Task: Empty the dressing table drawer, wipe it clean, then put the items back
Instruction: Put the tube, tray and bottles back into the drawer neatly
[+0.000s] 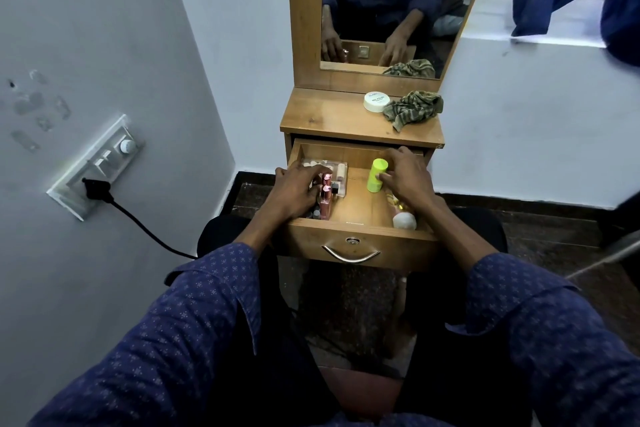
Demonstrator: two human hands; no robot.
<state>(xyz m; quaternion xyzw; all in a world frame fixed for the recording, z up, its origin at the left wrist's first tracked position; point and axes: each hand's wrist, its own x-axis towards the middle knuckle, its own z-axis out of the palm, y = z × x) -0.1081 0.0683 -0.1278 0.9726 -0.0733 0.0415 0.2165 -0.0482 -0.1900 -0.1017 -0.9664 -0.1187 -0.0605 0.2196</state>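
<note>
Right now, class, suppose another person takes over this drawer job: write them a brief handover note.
Left hand: grip on pink bottles at the drawer's left.
Right hand: grip on the upright green bottle.
Drawer: open, also holding a clear case and white item.
Tabletop: white jar, rag.
Done: cannot tell whether emptying or refilling.
Left: settle that, then finish.

Navy dotted sleeves [194, 305], dark trousers [277, 340]
</note>
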